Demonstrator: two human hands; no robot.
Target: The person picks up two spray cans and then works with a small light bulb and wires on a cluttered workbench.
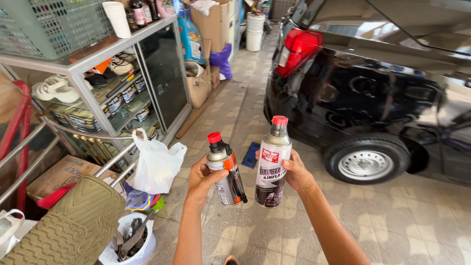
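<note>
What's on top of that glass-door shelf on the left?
On the shelf stand a green mesh basket, a white cup and dark bottles. The basket hides whatever sits behind it.

Two red-capped spray cans — one silver-orange (225, 172), one white-grey (272, 164) — beside a black car (373, 93).
</note>
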